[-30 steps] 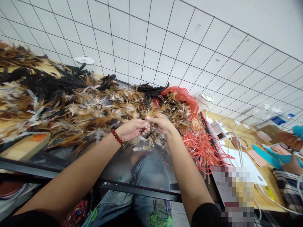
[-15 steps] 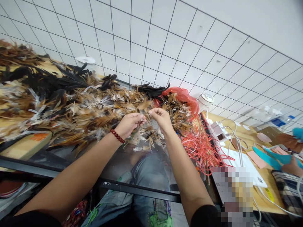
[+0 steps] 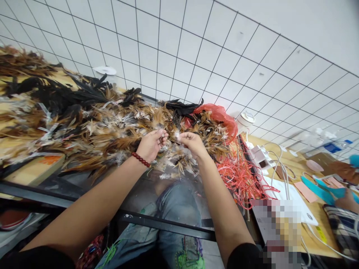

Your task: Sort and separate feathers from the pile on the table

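My left hand (image 3: 151, 145), with a dark red bead bracelet (image 3: 140, 160) at the wrist, is closed in a pinch. A small brown feather (image 3: 158, 118) rises from its fingertips. A short gap to the right, my right hand (image 3: 193, 144) pinches the white, fluffy base of another feather (image 3: 176, 135); its tip blends into the pile behind. Both hands hover at the near side of a long heap of brown and white feathers (image 3: 103, 140). Loose pale feathers (image 3: 175, 162) lie just below the hands.
Black feathers (image 3: 64, 93) lie at the back left. A red plastic bag (image 3: 220, 116) and tangled red string (image 3: 238, 175) are to the right, beside a power strip and cables (image 3: 280, 168). Behind stands a wire grid (image 3: 171, 48). Another person's hand (image 3: 347, 201) is at far right.
My hands have drawn slightly apart, the left one shifting left with its feather. White fluff now shows at my right fingertips. The whole view has shifted slightly.
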Available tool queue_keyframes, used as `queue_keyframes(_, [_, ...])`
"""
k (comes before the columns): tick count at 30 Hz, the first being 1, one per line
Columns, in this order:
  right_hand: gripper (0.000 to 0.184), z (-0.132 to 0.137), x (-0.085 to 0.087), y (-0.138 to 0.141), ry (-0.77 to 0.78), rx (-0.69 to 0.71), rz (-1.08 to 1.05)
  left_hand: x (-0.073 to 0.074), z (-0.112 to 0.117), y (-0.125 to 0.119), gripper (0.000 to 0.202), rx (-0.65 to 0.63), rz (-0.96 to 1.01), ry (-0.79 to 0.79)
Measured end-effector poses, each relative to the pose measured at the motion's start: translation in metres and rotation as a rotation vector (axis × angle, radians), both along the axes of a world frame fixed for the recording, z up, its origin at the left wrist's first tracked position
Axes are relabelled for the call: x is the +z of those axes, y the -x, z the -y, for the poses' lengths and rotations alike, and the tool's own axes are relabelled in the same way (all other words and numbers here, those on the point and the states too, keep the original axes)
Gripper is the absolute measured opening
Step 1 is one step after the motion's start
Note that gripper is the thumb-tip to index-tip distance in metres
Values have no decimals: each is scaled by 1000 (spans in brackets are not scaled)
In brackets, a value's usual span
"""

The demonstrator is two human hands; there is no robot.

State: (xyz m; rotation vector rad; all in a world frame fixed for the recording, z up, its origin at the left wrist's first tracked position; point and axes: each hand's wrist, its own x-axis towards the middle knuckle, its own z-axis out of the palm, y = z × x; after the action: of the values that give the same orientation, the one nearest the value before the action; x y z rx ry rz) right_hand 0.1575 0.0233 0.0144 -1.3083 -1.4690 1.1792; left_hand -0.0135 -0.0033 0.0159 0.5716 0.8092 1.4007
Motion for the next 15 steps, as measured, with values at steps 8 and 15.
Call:
queue_keyframes(8, [41,10,16,9,195,101,-502,-6,-2,-2,7,-26,39,45])
queue_keyframes(15, [41,19,15,30,103,-44,-545,-7,3,-7,17,-127,-51,-59])
